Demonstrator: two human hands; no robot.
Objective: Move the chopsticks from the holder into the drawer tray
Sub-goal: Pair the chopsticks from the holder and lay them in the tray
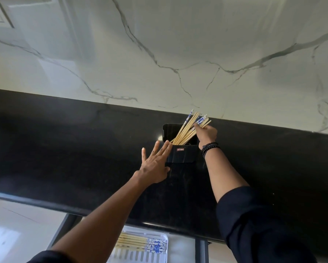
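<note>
Chopsticks (186, 130): pale wood, blue-and-white patterned tops, bundle leaning right in a boxy black holder (180, 155) near the counter's (64, 149) back edge. Right hand (206, 134) grips the bundle near the tops. Left hand (155, 165) spread, straight fingers against the holder's left side. Below the front edge: white slotted tray (133, 257) with other chopsticks (138, 242). Counter glossy black.

The holder (180, 154), chopsticks (186, 130) in it, stands on the counter (64, 149) — more lie in the drawer tray (133, 256) below.
</note>
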